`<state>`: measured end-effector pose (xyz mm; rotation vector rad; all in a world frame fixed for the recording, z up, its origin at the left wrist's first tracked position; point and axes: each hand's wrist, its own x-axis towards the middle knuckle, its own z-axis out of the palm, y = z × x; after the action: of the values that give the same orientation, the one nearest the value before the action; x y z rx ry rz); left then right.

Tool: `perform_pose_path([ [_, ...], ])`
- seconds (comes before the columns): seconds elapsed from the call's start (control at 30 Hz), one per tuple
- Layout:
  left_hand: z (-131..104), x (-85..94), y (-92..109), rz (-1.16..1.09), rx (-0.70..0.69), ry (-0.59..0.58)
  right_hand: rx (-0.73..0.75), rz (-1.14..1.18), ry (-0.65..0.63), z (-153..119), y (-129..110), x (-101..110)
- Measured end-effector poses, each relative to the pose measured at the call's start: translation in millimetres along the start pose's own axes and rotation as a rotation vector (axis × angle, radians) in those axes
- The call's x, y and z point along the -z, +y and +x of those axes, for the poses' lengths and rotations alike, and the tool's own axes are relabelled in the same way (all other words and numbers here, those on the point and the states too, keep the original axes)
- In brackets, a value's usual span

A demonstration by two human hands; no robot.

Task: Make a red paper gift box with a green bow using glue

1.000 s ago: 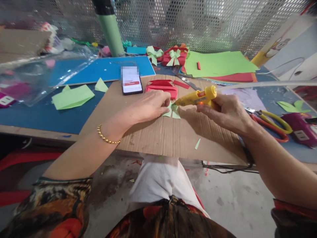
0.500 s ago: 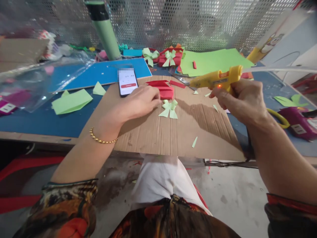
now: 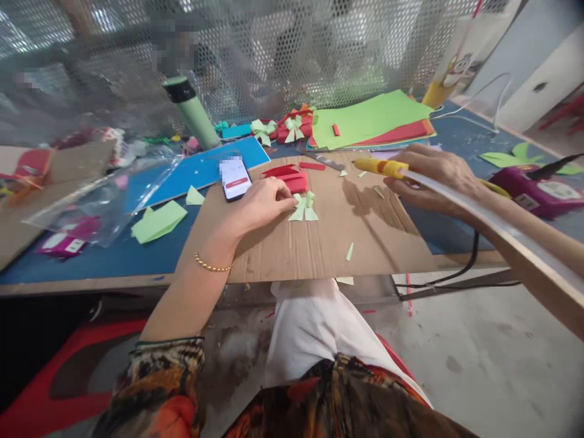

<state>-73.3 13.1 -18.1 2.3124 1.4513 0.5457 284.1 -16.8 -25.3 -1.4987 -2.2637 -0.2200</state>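
Craft workshop table (image 3: 114,258), glue gun (image 3: 381,166), coloured paper sheets (image 3: 365,118), cardboard mat (image 3: 274,255)

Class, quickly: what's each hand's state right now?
Left hand: curled at the light-green paper bow; whether it grips cannot be told.
Right hand: closed around the yellow hot-glue gun.

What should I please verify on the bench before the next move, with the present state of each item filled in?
1. Glue gun held in the right hand: ok.
2. Glue stick sticking out of the gun's back: ok.
3. Green bow lying on the cardboard: ok.
4. Left hand touching the bow: cannot tell.
5. Cardboard free of scraps: not ok, a green sliver lies on it.
6. Glue on the bow: cannot tell, too small to see.
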Motion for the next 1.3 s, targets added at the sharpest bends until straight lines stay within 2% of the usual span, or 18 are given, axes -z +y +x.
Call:
perform_pose_path([
  [0.1,-0.2,-4.2,1.2,-0.067,0.023,-0.054,-0.005,-0.021,-0.075,-8.6,15.1,-10.2],
  [0.23,-1.1,-2.5,2.1,-0.092,-0.005,-0.074,-0.014,0.022,-0.180,-5.1,34.3,-26.2],
  [0.3,-1.5,0.3,1.9,-0.103,-0.022,-0.084,-0.004,0.098,-0.248,-2.6,41.5,-22.8],
  [0.37,-1.3,1.3,1.7,-0.121,-0.013,-0.089,-0.007,0.160,-0.263,-2.0,39.8,-9.4],
  [0.43,-0.1,-1.1,1.9,-0.131,0.001,-0.082,-0.044,0.162,-0.177,-2.2,22.6,9.2],
  [0.53,3.0,-10.4,3.3,-0.129,0.014,-0.038,-0.181,0.128,0.012,2.2,-30.4,28.9],
  [0.57,3.8,-13.9,4.0,-0.129,0.018,-0.018,-0.207,0.162,0.010,5.9,-50.7,30.2],
  [0.63,4.3,-19.9,5.2,-0.135,0.028,0.015,-0.153,0.282,-0.114,16.3,-86.0,24.1],
  [0.7,2.9,-23.2,5.9,-0.163,0.028,0.033,-0.143,0.372,-0.163,28.2,-107.1,10.2],
  [0.77,-0.3,-23.6,5.7,-0.232,0.022,0.054,-0.185,0.480,-0.161,38.3,-112.2,-5.0],
  [0.83,-4.1,-21.6,5.1,-0.322,0.008,0.104,-0.256,0.626,-0.137,43.6,-106.5,-16.1],
  [0.93,-10.0,-16.0,5.0,-0.477,0.003,0.202,-0.314,0.827,-0.073,41.6,-94.5,-20.9],
  [1.07,-22.4,-8.2,11.4,-0.731,0.019,0.204,-0.248,1.056,-0.011,29.5,-97.7,-15.9],
  [1.2,-43.3,-3.2,24.5,-0.852,-0.022,0.163,-0.155,1.265,-0.099,19.3,-117.5,-13.0],
  [1.3,-59.6,-1.6,35.1,-0.883,-0.032,0.121,-0.092,1.356,-0.100,12.3,-130.4,-12.1],
])
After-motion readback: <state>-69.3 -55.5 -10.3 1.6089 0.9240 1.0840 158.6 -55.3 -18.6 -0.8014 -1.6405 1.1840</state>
